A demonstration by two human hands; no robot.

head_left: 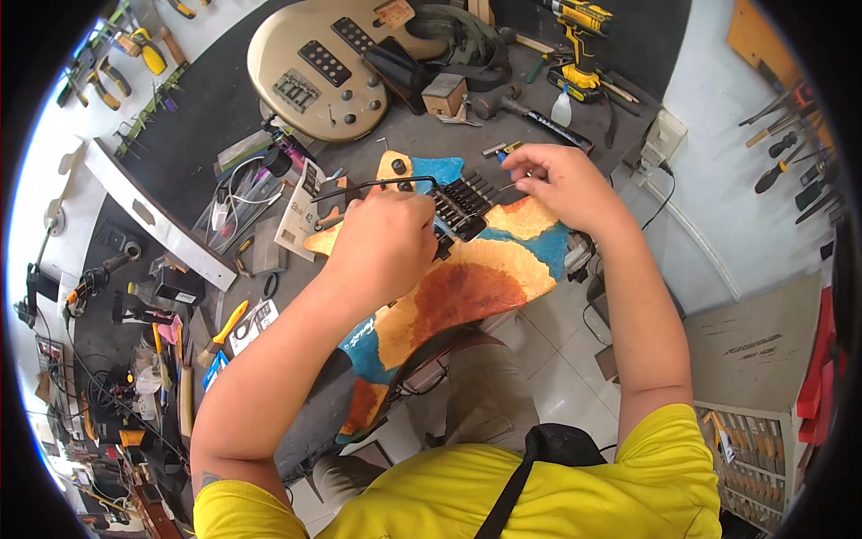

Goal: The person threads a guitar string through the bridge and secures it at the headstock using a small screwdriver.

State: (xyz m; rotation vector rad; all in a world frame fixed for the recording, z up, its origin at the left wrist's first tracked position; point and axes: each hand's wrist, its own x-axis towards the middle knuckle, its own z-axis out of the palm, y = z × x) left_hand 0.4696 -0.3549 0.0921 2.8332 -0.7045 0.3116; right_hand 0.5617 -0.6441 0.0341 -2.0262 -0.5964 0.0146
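Observation:
An electric guitar body (476, 278) in blue, tan and reddish brown lies across the bench edge in front of me. Its black tremolo bridge (465, 202) has a row of saddles, and a black tremolo arm (391, 182) reaches leftward from it. My left hand (386, 229) is closed in a fist over the body, left of the bridge and by the arm; what its fingers hold is hidden. At the bridge's right end, my right hand (557, 184) pinches a thin metal rod (505, 188) that points at the saddles; its kind is unclear.
Beyond lies a gold bass body (314, 72). A hammer (539, 117), a yellow-black cordless drill (582, 54) and a small wooden block (444, 93) sit at the back. A white box (298, 211) stands left of the guitar; a yellow-handled brush (231, 321) lies farther left.

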